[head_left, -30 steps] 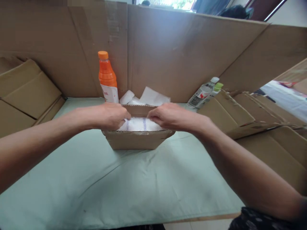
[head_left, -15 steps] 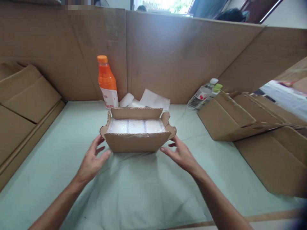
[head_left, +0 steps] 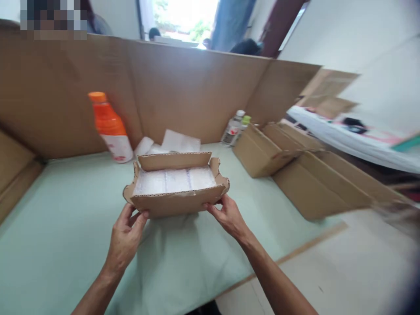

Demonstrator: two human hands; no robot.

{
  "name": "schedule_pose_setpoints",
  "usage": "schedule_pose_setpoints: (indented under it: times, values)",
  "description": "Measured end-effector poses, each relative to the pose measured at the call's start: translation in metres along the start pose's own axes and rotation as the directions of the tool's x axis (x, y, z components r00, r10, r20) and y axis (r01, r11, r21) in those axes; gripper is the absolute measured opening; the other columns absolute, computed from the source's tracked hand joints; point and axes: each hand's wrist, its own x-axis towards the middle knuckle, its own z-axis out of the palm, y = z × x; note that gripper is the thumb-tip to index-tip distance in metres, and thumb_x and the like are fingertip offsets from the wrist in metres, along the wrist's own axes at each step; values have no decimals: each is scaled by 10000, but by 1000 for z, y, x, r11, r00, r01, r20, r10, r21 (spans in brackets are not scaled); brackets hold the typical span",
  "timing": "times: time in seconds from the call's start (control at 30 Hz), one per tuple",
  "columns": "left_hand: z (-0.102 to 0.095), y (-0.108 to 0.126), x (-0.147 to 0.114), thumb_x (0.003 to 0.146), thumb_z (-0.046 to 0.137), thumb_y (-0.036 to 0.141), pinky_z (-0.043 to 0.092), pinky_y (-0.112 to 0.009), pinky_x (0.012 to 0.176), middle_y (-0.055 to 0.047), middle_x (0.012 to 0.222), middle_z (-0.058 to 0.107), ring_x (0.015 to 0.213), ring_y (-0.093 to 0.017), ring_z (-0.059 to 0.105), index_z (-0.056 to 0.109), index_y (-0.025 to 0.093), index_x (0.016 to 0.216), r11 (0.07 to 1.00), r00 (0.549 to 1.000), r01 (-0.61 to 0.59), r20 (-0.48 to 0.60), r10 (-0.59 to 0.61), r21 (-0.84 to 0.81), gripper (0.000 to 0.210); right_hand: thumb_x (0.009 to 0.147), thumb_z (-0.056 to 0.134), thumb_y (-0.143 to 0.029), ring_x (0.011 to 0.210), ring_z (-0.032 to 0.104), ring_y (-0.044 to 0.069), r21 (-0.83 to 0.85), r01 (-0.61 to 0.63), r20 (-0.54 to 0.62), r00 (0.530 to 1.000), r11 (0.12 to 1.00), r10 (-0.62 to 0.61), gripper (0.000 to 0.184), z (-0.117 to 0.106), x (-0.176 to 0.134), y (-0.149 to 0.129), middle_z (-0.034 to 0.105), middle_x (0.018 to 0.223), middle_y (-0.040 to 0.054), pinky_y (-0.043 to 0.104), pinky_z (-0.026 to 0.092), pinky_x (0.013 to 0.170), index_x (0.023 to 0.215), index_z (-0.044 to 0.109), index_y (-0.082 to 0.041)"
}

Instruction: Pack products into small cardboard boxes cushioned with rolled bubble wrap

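A small cardboard box (head_left: 173, 204) with its flaps up is held between my two hands over the green-covered table. Inside it lie items in bubble wrap (head_left: 175, 180), side by side. My left hand (head_left: 126, 232) grips the box's lower left corner, thumb on the front face and fingers around the side. At the lower right corner, my right hand (head_left: 228, 216) holds it the same way, fingers partly hidden behind the box. Whether its bottom still touches the cloth I cannot tell.
Behind the box stand an orange bottle (head_left: 111, 129), white foam sheets (head_left: 180, 141) and a clear bottle (head_left: 232, 129). Open cardboard boxes (head_left: 315, 183) sit on the right. A tall cardboard wall (head_left: 197, 92) runs along the back. The table's edge (head_left: 311, 240) is at the lower right.
My hands have closed on the box's lower corners, and the box now sits slightly tilted. The whole view has swung to the right, showing more of the room there.
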Motion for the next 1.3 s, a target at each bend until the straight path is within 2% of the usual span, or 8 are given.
schedule_pose_setpoints:
  times: [0.17,0.33,0.4,0.53,0.63,0.73,1.13,1.3]
  values:
    - [134,6,0,842,634,381,535,-353,949,-113,1304,661,1113,-236,670,591,178,1269,975,900,58,434,41,-213,475,764,692,-530,717,674,235,-88,-264,-342,913,960,220,379,-97,-84,58,731,816,79,361,560,669,898,642,-179]
    - [268,22,4,772,650,202,517,-347,984,-81,1313,680,1195,-243,628,645,196,1269,957,728,98,676,118,-272,498,719,731,-612,804,698,264,-4,-501,-647,661,866,380,512,-152,-159,107,737,926,112,355,570,657,976,638,-179]
    - [314,24,4,769,657,174,519,-339,971,-61,1207,723,1132,-228,651,688,205,1191,961,717,112,690,99,-255,425,719,743,-597,916,696,272,36,-486,-725,589,873,358,605,-154,-172,118,712,1087,122,357,587,695,1144,611,-188]
    - [375,13,-15,807,650,200,492,-402,994,-112,1181,677,1112,-240,626,638,167,1188,981,789,148,613,-40,-126,383,743,753,-522,1160,613,292,118,-368,-793,524,922,311,812,-137,-171,131,549,1396,152,361,613,759,1435,448,-226]
    - [397,0,-39,791,673,203,505,-401,966,-148,1229,619,1076,-231,622,567,149,1256,988,788,137,612,-68,-67,480,741,775,-471,1274,539,313,214,-312,-801,486,926,349,864,-127,-159,140,465,1483,170,381,617,816,1482,405,-224]
    - [409,-6,-54,752,697,186,511,-363,972,-154,1302,584,1116,-225,615,540,159,1307,995,722,74,692,-3,-73,577,753,773,-444,1333,496,319,253,-259,-797,491,932,352,862,-131,-147,150,433,1520,173,429,595,902,1495,392,-225]
    - [393,-23,-55,658,719,296,250,-568,1217,-175,1596,383,1491,-373,310,481,177,1445,913,245,-395,945,214,-104,830,745,765,-486,1420,431,332,324,-169,-742,565,931,361,883,-151,-137,189,472,1516,190,512,465,1091,1498,424,-176]
    - [371,-18,-73,694,693,295,135,-613,1224,-212,1592,374,1507,-396,267,502,131,1419,810,103,-567,963,249,-149,767,646,827,-531,1401,454,342,357,-185,-685,614,915,392,896,-169,-135,190,522,1477,193,514,410,1136,1401,534,-146]
